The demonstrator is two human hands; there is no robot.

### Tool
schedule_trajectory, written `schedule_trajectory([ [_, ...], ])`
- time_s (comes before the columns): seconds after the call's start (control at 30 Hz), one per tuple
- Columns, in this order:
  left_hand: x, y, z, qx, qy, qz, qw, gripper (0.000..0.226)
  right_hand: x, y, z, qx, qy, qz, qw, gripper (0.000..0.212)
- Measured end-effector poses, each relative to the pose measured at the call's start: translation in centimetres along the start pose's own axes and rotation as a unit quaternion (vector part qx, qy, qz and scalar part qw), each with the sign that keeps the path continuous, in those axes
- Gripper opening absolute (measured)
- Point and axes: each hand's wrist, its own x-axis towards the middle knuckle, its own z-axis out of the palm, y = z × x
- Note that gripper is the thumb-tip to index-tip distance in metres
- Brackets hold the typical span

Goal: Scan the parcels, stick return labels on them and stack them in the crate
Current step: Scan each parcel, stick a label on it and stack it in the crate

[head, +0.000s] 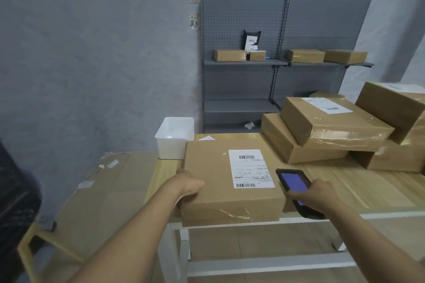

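Brown cardboard parcel (230,181) flat on the near left part of the wooden table (345,190), front edge overhanging the table's near rim, white shipping label (251,169) with two barcodes face up. Left hand (187,185) gripping the parcel's near left edge, thumb on top, fingers hidden beneath. Right hand (315,195) wrapped round a black handheld scanner (295,187), lit blue screen up, held just right of the parcel beside the label. White plastic bin (174,138) at the far left table corner, touching or just behind the parcel's far edge; cannot tell which. Pile of more parcels (333,126) far right on the table, leaning on one another, top one labelled. Grey pegboard shelving (276,30) against the far wall, several small boxes (230,55) on its upper shelf. Flattened cardboard sheet (99,190) lying left of the table, lower down.
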Motion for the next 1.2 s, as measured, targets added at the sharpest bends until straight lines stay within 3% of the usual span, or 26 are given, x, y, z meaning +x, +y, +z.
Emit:
schedule_trajectory([
  [0.23, 0.0, -0.2, 0.1, -0.017, 0.001, -0.007, 1.000, 0.083, 1.6, 2.2, 4.2, -0.021, 0.027, 0.034, 0.999, 0.072],
  [0.33, 0.1, -0.3, 0.0, -0.024, -0.002, -0.010, 1.000, 0.086, 2.1, 1.9, 4.6, -0.111, 0.044, 0.023, 0.993, 0.066],
  [0.43, 0.1, -0.5, 0.0, -0.024, -0.011, -0.012, 1.000, 0.086, 2.3, 0.8, 4.4, -0.160, 0.014, 0.000, 0.987, 0.056],
  [0.6, 0.3, -0.5, -0.1, 0.004, -0.027, -0.002, 1.000, 0.090, 3.0, -0.2, 4.3, -0.141, 0.033, -0.026, 0.989, 0.053],
  [0.77, 0.5, 0.5, -0.9, 0.087, -0.055, 0.033, 0.994, 0.098, 3.8, -2.4, 2.7, 0.013, 0.059, -0.060, 0.996, 0.054],
  [0.93, 2.0, 2.8, -3.0, 0.209, -0.051, 0.085, 0.973, 0.075, 6.6, -6.6, 0.8, 0.048, 0.063, -0.158, 0.984, 0.049],
  [1.03, 4.3, 4.3, -3.6, 0.169, 0.007, 0.136, 0.976, 0.048, 9.3, -9.5, 0.7, 0.030, 0.048, -0.216, 0.975, 0.042],
  [1.2, 8.6, 6.9, -3.4, 0.112, 0.059, 0.220, 0.967, 0.052, 14.3, -13.6, 1.9, 0.026, 0.025, -0.300, 0.953, 0.033],
])
